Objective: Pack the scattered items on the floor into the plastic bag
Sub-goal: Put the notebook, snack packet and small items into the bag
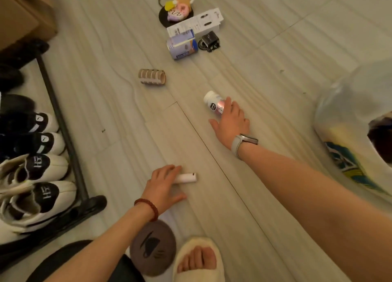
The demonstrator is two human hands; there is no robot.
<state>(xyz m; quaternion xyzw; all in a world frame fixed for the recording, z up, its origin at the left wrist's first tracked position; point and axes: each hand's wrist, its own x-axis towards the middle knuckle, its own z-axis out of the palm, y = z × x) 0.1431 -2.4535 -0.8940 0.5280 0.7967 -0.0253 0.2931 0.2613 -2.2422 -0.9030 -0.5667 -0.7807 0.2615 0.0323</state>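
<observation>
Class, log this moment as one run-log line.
left hand: fingers on white tube | right hand: reaching onto white-capped bottle | plastic bag: at right | both items on floor

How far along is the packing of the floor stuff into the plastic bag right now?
Early on. The plastic bag bulges at right, but its contents can't be made out. In hand: the left hand rests on a white tube, and the right hand reaches onto a small white-capped bottle; both lie on the floor. Left: the tape rolls, the blue can, the white box, the black gadget and the toy pile.
</observation>
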